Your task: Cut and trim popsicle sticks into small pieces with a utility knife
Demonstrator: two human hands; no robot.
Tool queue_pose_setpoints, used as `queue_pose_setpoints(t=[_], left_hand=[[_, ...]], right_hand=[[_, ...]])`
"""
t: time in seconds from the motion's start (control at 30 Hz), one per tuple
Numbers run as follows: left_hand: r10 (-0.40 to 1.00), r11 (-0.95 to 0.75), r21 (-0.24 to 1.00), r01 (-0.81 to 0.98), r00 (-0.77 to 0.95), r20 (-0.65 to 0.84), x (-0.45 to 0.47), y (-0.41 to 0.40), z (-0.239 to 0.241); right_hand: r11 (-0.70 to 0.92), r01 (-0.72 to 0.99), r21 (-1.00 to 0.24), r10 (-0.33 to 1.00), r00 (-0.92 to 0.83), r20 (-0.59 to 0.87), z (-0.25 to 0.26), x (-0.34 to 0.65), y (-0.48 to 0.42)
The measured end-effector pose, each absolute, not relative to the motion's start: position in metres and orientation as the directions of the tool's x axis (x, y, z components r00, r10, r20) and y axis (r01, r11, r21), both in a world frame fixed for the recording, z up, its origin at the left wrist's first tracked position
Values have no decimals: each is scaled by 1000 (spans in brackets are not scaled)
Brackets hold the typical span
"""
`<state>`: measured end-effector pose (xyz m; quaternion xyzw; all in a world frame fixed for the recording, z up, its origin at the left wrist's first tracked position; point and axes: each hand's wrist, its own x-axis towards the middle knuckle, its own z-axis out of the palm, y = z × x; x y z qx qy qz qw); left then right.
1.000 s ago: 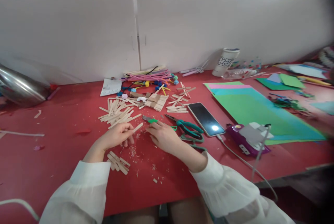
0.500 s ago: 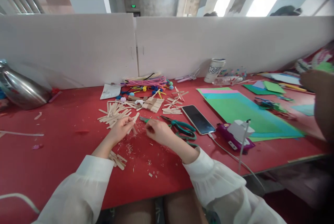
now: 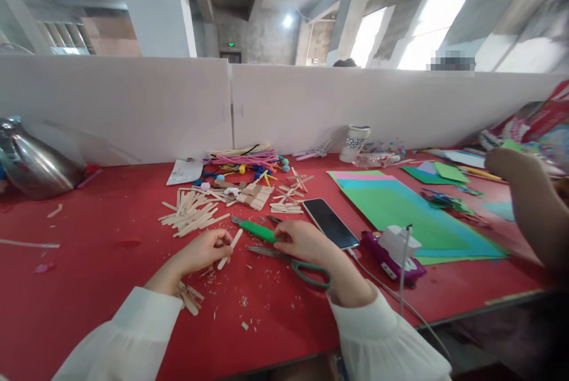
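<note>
Between the fingers of my left hand [image 3: 212,249] is a wooden craft stick [image 3: 230,249], slanting up to the right just above the table. My right hand [image 3: 304,243] is closed at the rear end of a green utility knife [image 3: 258,230], whose blade points left. Its fingertips meet the knife's handle, partly hiding it. Below that hand lie scissors [image 3: 313,274] with grey-green handles. Pliers [image 3: 274,218] are mostly covered by the same hand. A loose pile of craft sticks [image 3: 193,213] spreads beyond my left hand, and a few more sticks [image 3: 190,299] lie by my left wrist.
Wood shavings [image 3: 244,304] litter the red table [image 3: 111,274]. A phone [image 3: 331,223] on a cable, a purple power strip [image 3: 393,258] and coloured paper [image 3: 400,209] lie right. Pipe cleaners [image 3: 244,157] and a paper cup [image 3: 354,143] stand back; a steel jug [image 3: 38,162] left. Another person's arm [image 3: 528,197] reaches in.
My right hand has moved right, along the utility knife to its rear end, uncovering the green handle and the scissor blades. My left hand still holds the craft stick. The view has tilted up.
</note>
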<state>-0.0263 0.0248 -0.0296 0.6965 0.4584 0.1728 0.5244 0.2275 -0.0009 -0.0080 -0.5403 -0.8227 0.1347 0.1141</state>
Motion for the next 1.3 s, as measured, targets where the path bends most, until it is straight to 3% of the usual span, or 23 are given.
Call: queue_pose_setpoints(t=[0.17, 0.3, 0.43, 0.57, 0.67, 0.8, 0.97, 1.17, 1.23, 1.3], left_hand=[[776, -48, 852, 521, 556, -296, -22, 18, -31], [755, -87, 817, 570, 573, -319, -21, 16, -35], [802, -184, 769, 612, 546, -242, -24, 20, -34], [818, -322, 714, 622, 562, -120, -25, 22, -29], [733, -465, 626, 626, 668, -124, -25, 21, -28], [648, -563, 478, 674, 719, -250, -27, 20, -29], [620, -604, 435, 668, 737, -270, -25, 19, -31], [613, -661, 356, 661, 749, -252, -29, 17, -38], [635, -670, 303, 678, 734, -239, -32, 17, -38], [660, -670, 260, 695, 718, -220, -34, 17, -36]], right_hand=[[396, 875, -280, 911, -412, 2, -18, 224, -24], [316, 906, -281, 945, -327, 8, -18, 216, -22], [300, 909, -289, 953, -297, 54, -12, 200, -3], [364, 854, -372, 927, -371, 58, -23, 186, 16], [356, 794, -494, 930, -355, 100, -33, 189, 23], [315, 609, -728, 947, -258, 193, -34, 206, 27], [246, 208, -947, 969, -79, 235, -22, 224, 29], [227, -140, -964, 974, 38, 223, -9, 238, 23], [260, -167, -951, 966, 47, 255, -6, 239, 22], [297, -86, -951, 955, 18, 297, -4, 239, 19]])
